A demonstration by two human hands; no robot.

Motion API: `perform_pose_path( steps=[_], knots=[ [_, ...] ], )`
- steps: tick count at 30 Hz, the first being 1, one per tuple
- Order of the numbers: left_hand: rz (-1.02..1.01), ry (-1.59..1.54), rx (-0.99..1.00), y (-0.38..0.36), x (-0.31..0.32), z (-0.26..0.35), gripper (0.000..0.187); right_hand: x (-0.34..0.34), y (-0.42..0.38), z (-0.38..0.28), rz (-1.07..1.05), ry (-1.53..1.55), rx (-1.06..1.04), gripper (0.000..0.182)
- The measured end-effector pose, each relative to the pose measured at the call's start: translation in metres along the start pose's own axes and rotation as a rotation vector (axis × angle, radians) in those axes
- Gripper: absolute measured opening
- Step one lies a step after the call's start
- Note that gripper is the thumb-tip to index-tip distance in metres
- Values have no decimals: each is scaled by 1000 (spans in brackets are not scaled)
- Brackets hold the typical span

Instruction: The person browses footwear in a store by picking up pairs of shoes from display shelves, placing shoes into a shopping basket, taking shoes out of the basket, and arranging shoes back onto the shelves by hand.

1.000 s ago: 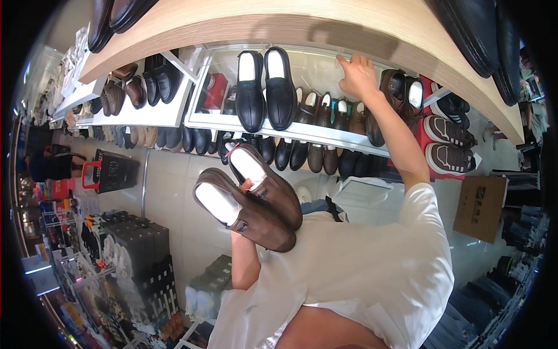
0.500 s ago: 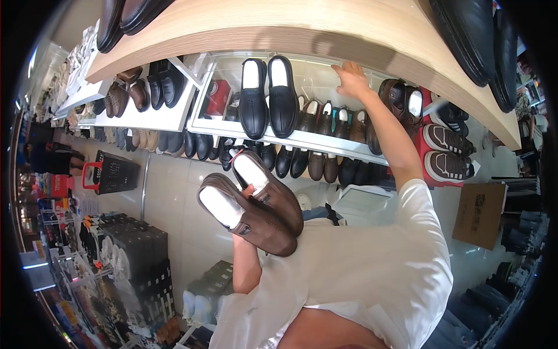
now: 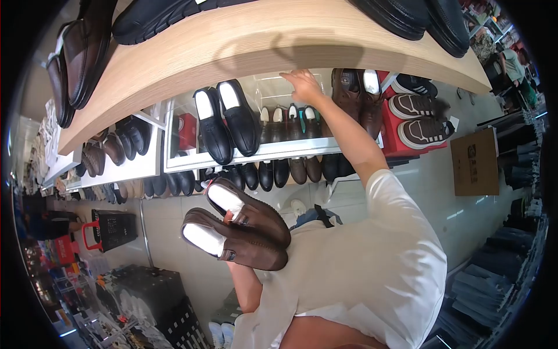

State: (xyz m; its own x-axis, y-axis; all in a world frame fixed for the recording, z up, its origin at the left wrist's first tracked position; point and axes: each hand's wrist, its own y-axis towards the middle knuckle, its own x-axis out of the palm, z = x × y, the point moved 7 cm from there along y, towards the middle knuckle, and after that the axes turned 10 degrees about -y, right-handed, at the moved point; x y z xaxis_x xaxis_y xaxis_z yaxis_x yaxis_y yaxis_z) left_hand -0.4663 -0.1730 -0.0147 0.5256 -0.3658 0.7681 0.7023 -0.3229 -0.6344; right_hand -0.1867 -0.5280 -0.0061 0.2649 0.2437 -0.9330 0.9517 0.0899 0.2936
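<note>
My left hand (image 3: 228,217) is mostly hidden behind a pair of brown slip-on shoes (image 3: 244,234), which it holds against my white shirt, white inserts facing up. My right hand (image 3: 303,86) reaches up with its arm stretched out. Its fingers are spread and touch the back of a white display shelf (image 3: 279,152), just under the curved wooden shelf (image 3: 261,41). A pair of black loafers (image 3: 226,119) stands left of that hand, and brown shoes (image 3: 354,93) stand right of it.
Rows of dark dress shoes fill the shelves. Brown sneakers (image 3: 418,116) rest on red boxes at the right, with a cardboard box (image 3: 474,161) on the floor beyond. A black basket with red handles (image 3: 113,230) and stacked dark boxes stand at the lower left.
The view has swung, so the shelves sit lower and further left in frame. My right hand stays up at the shelf back. The brown shoes remain held at my chest.
</note>
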Motion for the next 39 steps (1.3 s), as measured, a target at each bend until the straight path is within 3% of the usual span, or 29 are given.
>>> perform_pose_path(
  steps=[4,6,13,16,18,20,22,30,34,35,36,37,38,39],
  knots=[
    [-56,-43,-22,6,-9,1,40,10,-2,7,67,92,25,71],
    [-47,-54,-55,5,-11,0,40,6,-8,-9,128,76,-120,63],
    [20,52,30,6,-21,5,42,-1,-31,-21,226,34,-200,60],
    [58,65,70,3,-12,3,42,-2,-33,-31,238,-34,-331,59],
    [103,50,81,0,-11,3,42,3,-28,-26,177,-53,-238,63],
    [14,75,27,0,-6,0,40,8,-23,-28,128,-100,-212,65],
    [-20,173,125,-4,2,2,39,18,-17,-27,24,-206,-123,66],
    [33,54,131,13,-18,3,36,32,-9,-23,87,-177,-212,66],
    [-44,44,72,16,-6,-2,34,-10,-27,-60,164,-400,-154,74],
    [-150,72,318,7,-4,1,37,-36,-41,-79,252,-190,-99,71],
    [-177,62,187,11,5,-5,37,-58,-59,-96,339,18,-41,68],
    [-169,108,204,21,-1,-4,36,-69,-83,-113,354,188,-10,62],
    [-161,154,219,31,-7,-2,35,-78,-105,-130,174,514,88,59],
    [-174,180,232,44,-3,-4,35,-82,-162,-176,-181,898,216,60]
  ],
)
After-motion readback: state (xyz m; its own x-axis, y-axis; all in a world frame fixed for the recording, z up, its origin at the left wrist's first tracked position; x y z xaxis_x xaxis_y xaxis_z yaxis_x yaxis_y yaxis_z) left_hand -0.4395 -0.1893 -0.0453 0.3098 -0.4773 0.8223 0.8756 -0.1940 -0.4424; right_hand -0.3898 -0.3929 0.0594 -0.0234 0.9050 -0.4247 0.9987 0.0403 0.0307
